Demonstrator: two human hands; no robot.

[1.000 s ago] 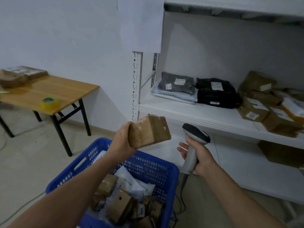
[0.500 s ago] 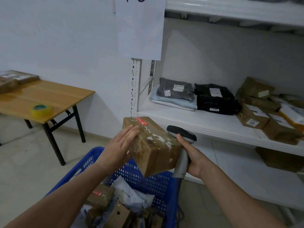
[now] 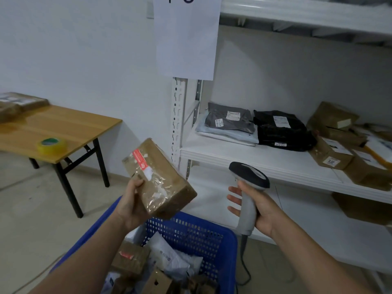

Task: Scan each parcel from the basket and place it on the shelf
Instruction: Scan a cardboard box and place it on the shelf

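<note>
- Currently, shelf [image 3: 222, 153]: white, 2 tiers in view. Middle tier carries soft mailers [image 3: 230, 120] and taped cartons [image 3: 331, 153], with bare board at front left.
- Bench [image 3: 63, 128]: wooden, far left, well apart from the work.
- Basket [image 3: 231, 240]: blue, perforated, below both hands, more parcels inside.
- Parcel [image 3: 159, 179]: brown carton, tape-wrapped, red label up. Held tilted in the air above the basket, short of the shelf. Judged stiff and light enough for 1 hand. Glossy tape is likely slippery, so it is best taken across a short end with the label kept clear.
- Scanner [image 3: 248, 200]: grey, corded, near the parcel, not touching.
- Right hand [image 3: 263, 211]: clenched round the scanner handle, 2 fingers [image 3: 233, 190] loosely extended.
- Left hand [image 3: 129, 206]: grasping the parcel's near end, thumb on top.
- Tape roll [image 3: 51, 145]: yellow, on the bench.
</note>
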